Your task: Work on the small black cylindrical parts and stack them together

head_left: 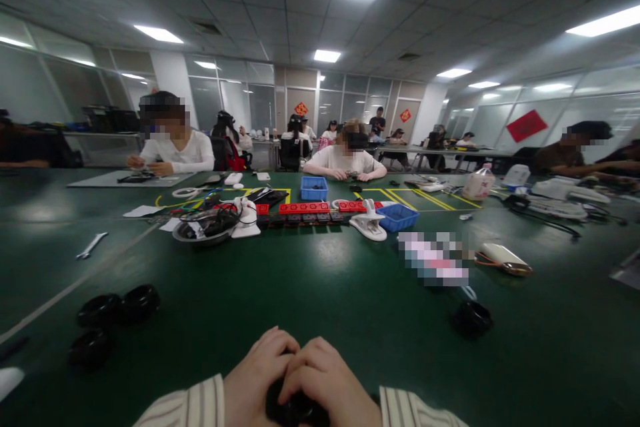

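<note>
At the bottom middle, my left hand (257, 373) and my right hand (325, 380) close together around a black rounded part (295, 408). Their fingers hide most of it, and its lower side runs out of the picture. It looks like the black ring-shaped parts on the green table. Several of those lie to the left, among them one black ring (141, 302) touching another black ring (100, 310), with a third black ring (90, 348) nearer me. One more black ring (471, 317) lies to the right of my right hand.
A wrench (93, 245) lies on the green table (280, 280) at left. Across the middle stand a bowl of cables (207, 223), red sockets (305, 207), a white clip base (370, 223) and a blue bin (397, 217). Farther right is a power bank (503, 259). Co-workers sit opposite.
</note>
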Demonstrator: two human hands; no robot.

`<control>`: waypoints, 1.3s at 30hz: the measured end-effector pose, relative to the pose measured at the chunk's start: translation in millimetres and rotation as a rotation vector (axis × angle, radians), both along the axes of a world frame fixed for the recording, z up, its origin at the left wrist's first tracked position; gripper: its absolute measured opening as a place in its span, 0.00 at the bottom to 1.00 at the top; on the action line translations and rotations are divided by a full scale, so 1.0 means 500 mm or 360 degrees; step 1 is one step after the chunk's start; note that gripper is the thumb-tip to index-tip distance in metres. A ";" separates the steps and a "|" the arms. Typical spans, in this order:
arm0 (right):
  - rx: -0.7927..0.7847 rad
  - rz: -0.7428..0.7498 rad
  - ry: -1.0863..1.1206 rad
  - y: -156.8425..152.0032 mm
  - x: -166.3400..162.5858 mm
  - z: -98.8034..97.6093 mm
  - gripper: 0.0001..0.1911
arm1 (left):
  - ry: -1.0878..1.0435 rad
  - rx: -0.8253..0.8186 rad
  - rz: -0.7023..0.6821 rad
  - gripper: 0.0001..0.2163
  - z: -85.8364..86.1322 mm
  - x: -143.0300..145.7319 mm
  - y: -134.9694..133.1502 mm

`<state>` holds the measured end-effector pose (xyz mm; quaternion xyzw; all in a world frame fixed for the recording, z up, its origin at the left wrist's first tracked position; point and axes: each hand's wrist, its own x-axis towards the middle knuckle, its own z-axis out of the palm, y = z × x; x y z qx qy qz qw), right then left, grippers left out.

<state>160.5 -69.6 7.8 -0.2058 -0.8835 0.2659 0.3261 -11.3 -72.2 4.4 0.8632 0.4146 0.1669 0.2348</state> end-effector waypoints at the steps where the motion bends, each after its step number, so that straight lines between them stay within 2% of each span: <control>1: 0.0004 0.0057 0.0019 -0.001 0.001 0.005 0.11 | -0.0009 -0.0008 -0.0012 0.15 0.002 -0.001 -0.001; 4: -0.0041 0.0115 0.0130 -0.008 0.002 0.023 0.16 | -0.0048 -0.0016 0.0012 0.21 -0.001 -0.008 -0.005; 8: -0.0146 -0.0043 0.0281 -0.023 0.004 0.044 0.22 | -0.0072 0.0123 0.0153 0.38 -0.019 -0.016 -0.012; 10: -0.0181 -0.0153 0.0286 -0.028 0.004 0.049 0.24 | -0.0045 0.0230 0.0203 0.42 -0.025 -0.015 -0.017; 12: -0.0209 -0.0288 0.0264 -0.030 0.001 0.046 0.27 | -0.0026 0.0322 0.0257 0.41 -0.027 -0.008 -0.024; 15: -0.0214 -0.0506 0.0221 -0.032 -0.005 0.034 0.30 | -0.0026 0.0401 0.0358 0.34 -0.026 0.007 -0.036; 19: -0.0226 -0.0648 0.0129 -0.037 -0.012 0.022 0.27 | -0.0051 0.0452 0.0430 0.24 -0.029 0.017 -0.044; 24: -0.0254 -0.0616 -0.0041 -0.034 -0.011 0.022 0.13 | -0.0085 0.0309 0.0332 0.17 -0.024 0.012 -0.031; 28: -0.0085 -0.0273 0.0088 -0.023 -0.004 0.018 0.10 | -0.0125 0.0122 0.0150 0.14 -0.010 0.006 -0.019; 31: 0.0030 -0.0024 0.0184 -0.019 -0.002 0.020 0.15 | -0.0132 0.0094 0.0051 0.17 -0.008 0.003 -0.017; 33: 0.0049 -0.0010 0.0219 -0.019 -0.002 0.021 0.21 | -0.0123 0.0131 0.0081 0.24 -0.013 0.000 -0.018; 35: 0.0045 -0.0117 0.0247 -0.017 -0.001 0.016 0.26 | -0.0123 0.0197 0.0125 0.28 -0.020 -0.003 -0.020; 39: 0.0067 -0.0419 0.0241 0.013 0.002 -0.033 0.30 | -0.0138 0.0231 0.0115 0.22 -0.034 -0.010 -0.013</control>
